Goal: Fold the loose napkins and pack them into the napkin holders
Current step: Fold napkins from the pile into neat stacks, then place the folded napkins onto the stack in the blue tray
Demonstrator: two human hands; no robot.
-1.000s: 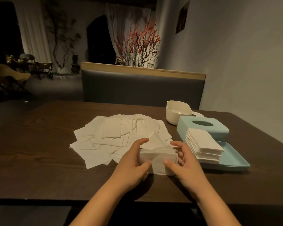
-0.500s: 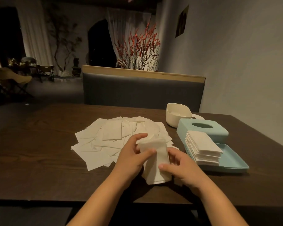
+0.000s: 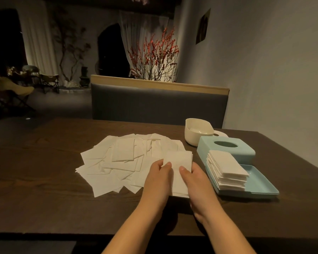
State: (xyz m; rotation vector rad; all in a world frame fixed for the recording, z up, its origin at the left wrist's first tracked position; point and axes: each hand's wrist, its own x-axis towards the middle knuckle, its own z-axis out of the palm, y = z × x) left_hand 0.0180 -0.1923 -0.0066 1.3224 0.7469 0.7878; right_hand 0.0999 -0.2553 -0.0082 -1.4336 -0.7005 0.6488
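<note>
A spread of loose white napkins [image 3: 121, 162] covers the middle of the dark wooden table [image 3: 44, 180]. Both hands hold one folded white napkin [image 3: 180, 160] just in front of that spread. My left hand [image 3: 158, 180] pinches its left edge with thumb on top. My right hand [image 3: 196, 182] pinches its right side, thumb on top. To the right lies a light blue holder base [image 3: 261, 182] bearing a stack of folded napkins [image 3: 226, 169]. The blue holder lid [image 3: 226, 147] with an oval slot stands behind it.
A cream holder [image 3: 198, 131] stands open behind the blue lid, with a white lid [image 3: 219, 133] partly hidden beside it. A grey bench back [image 3: 154, 105] runs along the table's far side. A wall stands close on the right.
The napkin went from a loose bundle between my hands to a flat folded rectangle lying lengthwise away from me. Both hands shifted slightly to its near sides.
</note>
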